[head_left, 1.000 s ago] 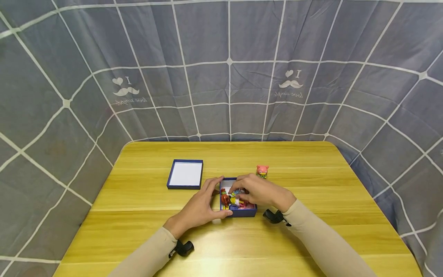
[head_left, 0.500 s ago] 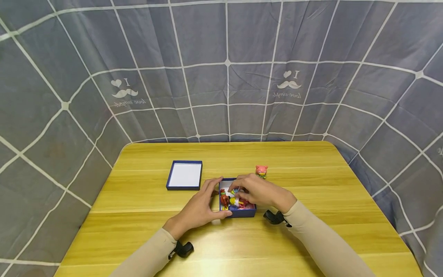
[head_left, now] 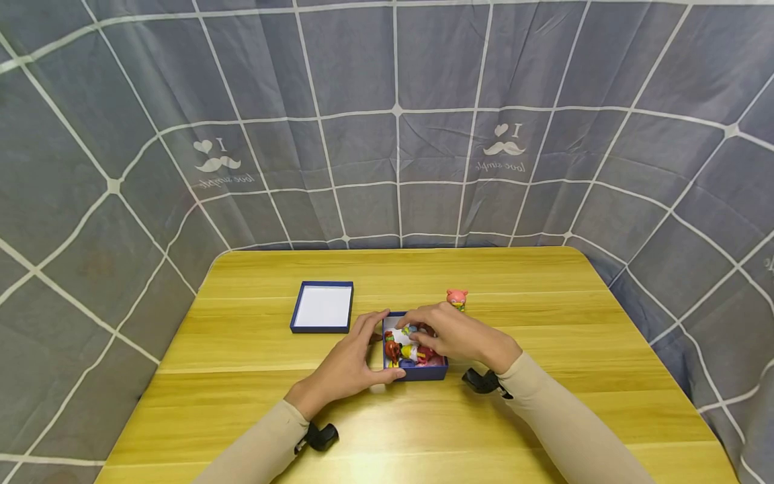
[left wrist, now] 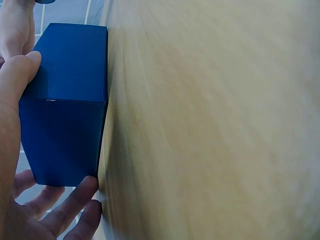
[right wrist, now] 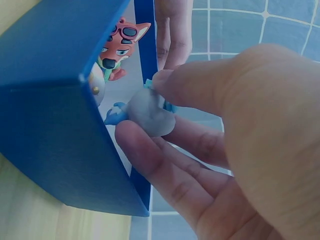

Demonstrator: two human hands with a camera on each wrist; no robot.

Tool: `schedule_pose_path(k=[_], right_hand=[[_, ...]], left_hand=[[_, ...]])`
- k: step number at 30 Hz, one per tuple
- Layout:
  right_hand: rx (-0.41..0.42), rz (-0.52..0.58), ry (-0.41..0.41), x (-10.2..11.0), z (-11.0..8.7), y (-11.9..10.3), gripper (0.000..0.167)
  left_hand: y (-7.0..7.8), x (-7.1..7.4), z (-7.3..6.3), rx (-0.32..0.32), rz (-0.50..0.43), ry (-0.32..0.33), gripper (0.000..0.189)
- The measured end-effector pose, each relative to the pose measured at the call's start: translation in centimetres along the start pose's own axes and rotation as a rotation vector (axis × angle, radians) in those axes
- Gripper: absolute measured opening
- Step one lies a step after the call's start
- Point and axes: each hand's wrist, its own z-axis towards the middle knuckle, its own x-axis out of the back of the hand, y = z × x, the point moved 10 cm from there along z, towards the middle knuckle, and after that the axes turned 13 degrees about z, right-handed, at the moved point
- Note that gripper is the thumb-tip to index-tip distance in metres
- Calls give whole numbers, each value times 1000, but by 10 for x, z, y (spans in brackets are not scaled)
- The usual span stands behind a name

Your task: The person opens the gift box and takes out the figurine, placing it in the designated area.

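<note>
My left hand [head_left: 338,370] holds the small blue box [head_left: 423,374] at its left side, thumb at the near corner and fingers round the far side. The left wrist view shows that thumb and those fingers on the blue box walls [left wrist: 62,140]. Over the box opening, my right hand [head_left: 453,333] pinches a small grey and blue figurine [right wrist: 150,112] between thumb and fingers. An orange fox figurine [right wrist: 122,45] with sunglasses on its head lies inside the box, beside a yellow, white and red figurine [head_left: 414,353]. My right hand partly hides the contents.
A shallow blue box lid [head_left: 322,306] with a white inside lies behind the left hand. Behind the right hand stands a pink figurine [head_left: 457,298]. The wooden table [head_left: 387,430] is surrounded by a grey checked curtain [head_left: 435,144].
My right hand's fingertips have shifted slightly within the box opening, uncovering more of the figurines. My left hand and the box stay in place.
</note>
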Motion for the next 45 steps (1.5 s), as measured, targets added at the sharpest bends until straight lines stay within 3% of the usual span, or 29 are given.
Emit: schedule_pose_path(k=[15,30,45], right_hand=[[12,-1,46,8,-5,-1,28],[4,-27,76,10,-11,-4,47],[12,19,101,14,-15,-1,48]], left_hand=[[0,-2,3,-5,1,-1,117],[-1,-5,0,20,17,-14,117],[-1,-1,0,14,-1,-5,118]])
